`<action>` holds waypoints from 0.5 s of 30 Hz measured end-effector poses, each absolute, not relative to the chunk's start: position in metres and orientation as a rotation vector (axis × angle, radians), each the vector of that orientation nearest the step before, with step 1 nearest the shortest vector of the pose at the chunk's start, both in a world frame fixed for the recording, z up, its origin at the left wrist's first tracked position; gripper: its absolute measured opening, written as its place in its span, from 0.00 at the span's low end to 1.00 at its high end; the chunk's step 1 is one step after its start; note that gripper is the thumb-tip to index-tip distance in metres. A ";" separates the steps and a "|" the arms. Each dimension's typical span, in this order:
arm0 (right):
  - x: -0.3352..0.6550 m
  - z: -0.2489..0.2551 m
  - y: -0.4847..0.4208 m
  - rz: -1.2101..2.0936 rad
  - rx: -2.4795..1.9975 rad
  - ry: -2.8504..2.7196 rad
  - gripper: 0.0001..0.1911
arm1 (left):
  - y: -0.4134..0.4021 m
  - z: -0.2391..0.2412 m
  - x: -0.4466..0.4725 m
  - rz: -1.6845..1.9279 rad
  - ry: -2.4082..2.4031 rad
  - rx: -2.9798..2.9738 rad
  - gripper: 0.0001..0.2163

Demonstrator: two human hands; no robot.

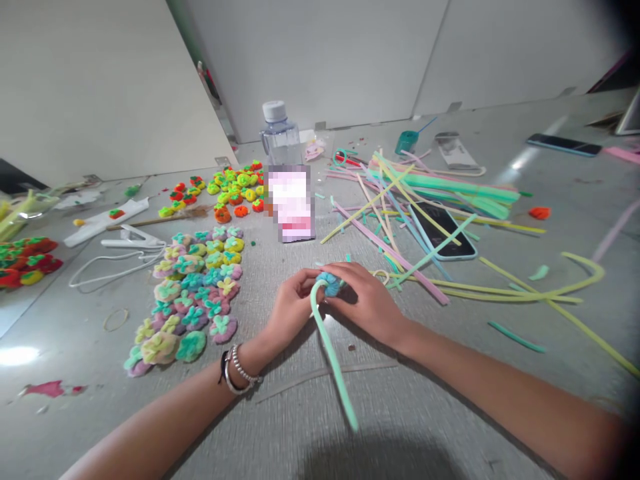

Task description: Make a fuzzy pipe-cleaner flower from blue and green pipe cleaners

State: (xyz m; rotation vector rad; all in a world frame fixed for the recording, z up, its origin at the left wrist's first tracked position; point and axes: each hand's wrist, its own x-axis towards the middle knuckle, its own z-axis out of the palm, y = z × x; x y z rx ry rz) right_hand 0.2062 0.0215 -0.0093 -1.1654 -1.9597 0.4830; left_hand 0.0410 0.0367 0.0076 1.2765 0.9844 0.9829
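The left hand and right hand come together, gripping the small blue ball between them over the desk, and the green strip might slip out, because its long end is unheld.

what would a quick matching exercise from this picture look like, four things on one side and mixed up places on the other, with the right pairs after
Things
1. plastic bottle
2. blue fuzzy piece
3. blue-cased phone
4. pastel flower pieces

Places
A. held between the left hand and the right hand
B. grouped on the person's left
C. standing behind the lit phone
D. partly covered by fuzzy strips

Pairs: 1-C, 2-A, 3-D, 4-B
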 end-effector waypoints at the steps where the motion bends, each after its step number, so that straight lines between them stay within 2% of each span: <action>1: 0.206 -0.010 0.021 0.480 -1.170 -1.944 0.24 | 0.037 0.008 0.041 0.980 0.993 1.280 0.13; 15: 0.206 -0.009 0.018 0.464 -1.131 -1.827 0.17 | 0.035 0.008 0.042 0.956 1.034 1.235 0.14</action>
